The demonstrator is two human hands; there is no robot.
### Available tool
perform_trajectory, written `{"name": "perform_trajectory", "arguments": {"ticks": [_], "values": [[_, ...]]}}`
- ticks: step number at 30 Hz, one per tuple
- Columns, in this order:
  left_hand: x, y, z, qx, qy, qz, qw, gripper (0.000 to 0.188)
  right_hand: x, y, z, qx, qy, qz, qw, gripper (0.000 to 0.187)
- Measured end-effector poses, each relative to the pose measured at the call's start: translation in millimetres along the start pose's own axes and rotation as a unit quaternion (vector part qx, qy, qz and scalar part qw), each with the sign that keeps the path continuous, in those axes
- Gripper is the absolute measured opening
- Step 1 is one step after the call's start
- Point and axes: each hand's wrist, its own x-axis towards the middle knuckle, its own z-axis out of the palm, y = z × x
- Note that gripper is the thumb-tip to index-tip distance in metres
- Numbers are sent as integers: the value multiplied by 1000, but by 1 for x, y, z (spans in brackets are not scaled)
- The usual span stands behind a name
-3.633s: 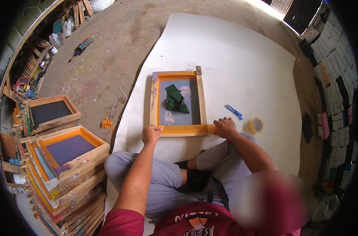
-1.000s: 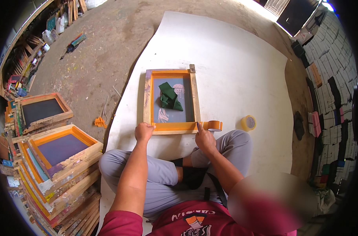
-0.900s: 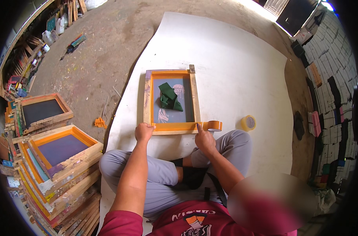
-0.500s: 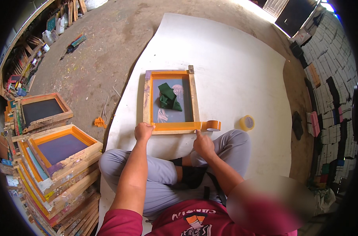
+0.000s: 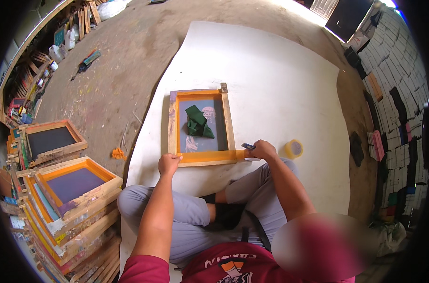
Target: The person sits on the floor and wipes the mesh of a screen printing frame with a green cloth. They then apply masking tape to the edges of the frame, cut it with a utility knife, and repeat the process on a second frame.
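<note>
A wooden screen printing frame (image 5: 228, 123) lies in front of me, a folded dark green cloth (image 5: 198, 122) resting on its mesh. Orange tape (image 5: 206, 157) runs along the frame's near side and out past its right corner. At the near left corner my left hand (image 5: 169, 165) grips the frame, thumb pressed on the tape. My right hand (image 5: 265, 150) is closed around a blue utility knife (image 5: 248, 146), held just right of the frame by the tape. Partly hidden under that hand is the orange tape roll (image 5: 250, 159).
A clear yellowish tape roll (image 5: 294, 148) sits on the white sheet (image 5: 275, 89) near my right knee. Stacked wooden screen frames (image 5: 77, 203) stand at my left. An orange scrap (image 5: 118, 153) lies on the floor. White stacked bundles (image 5: 398, 118) line the right side.
My right hand has left the frame's near right corner, moved right and now holds a utility knife over the orange tape roll. My left hand stays at the near left corner.
</note>
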Motion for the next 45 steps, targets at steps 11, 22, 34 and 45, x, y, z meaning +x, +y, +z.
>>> {"name": "perform_trajectory", "arguments": {"ticks": [11, 22, 34, 45], "values": [[0, -7, -3, -3, -1, -9, 1000, 32, 32, 71, -46, 199, -2, -10, 980, 34], [-10, 2, -13, -117, -4, 48, 992, 26, 102, 128, 11, 193, 283, 8, 940, 51], [-31, 32, -41, -197, -8, 135, 971, 24, 47, -38, 22, 96, 108, -340, 929, 41], [-35, 44, -47, -239, 12, 121, 963, 25, 51, -48, 48, 221, 8, -334, 916, 23]]}}
